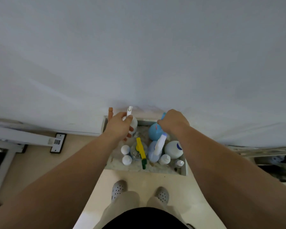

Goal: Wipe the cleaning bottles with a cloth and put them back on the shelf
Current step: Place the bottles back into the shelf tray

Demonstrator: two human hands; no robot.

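two bare hands reach down to a low shelf (184,169) against a white wall, where cleaning bottles stand crowded together. the left hand (120,125) has its fingers curled round the neck of a white spray bottle (133,123) at the shelf's back left corner. the right hand (172,123) has its fingers closed on the pale blue top of a round blue bottle (154,133) at the back. a yellow-and-green trigger sprayer (141,151) stands in front.

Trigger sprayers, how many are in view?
3: white sprayer in the left hand, yellow sprayer in the middle, second white sprayer on the pale blue bottle. The right hand's round blue bottle may be a fourth.
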